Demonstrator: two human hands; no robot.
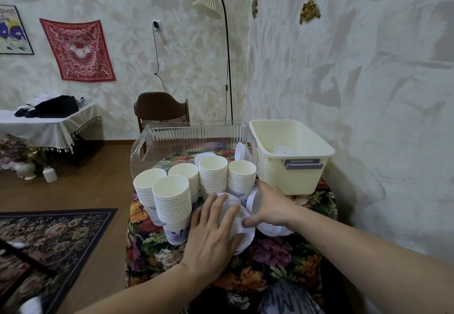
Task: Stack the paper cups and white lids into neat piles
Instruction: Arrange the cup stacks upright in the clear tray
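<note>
Several tall stacks of white paper cups point(172, 198) stand at the table's left and middle, in front of a clear bin. A loose heap of white lids point(242, 222) lies on the flowered cloth just right of the stacks. My left hand point(211, 230) lies over the heap with spread fingers, thumb curled under a lid's edge. My right hand point(267, 203) holds an upright lid point(253, 199) beside the rightmost cup stack point(242, 176). More lids point(272, 230) show under my right wrist.
A clear ribbed bin point(191, 139) holds a few lids point(239, 151) at the back. A cream plastic tub point(292, 156) with lids inside stands at the back right against the wall. A brown chair point(159, 109) and a floor lamp point(227, 55) stand behind the table.
</note>
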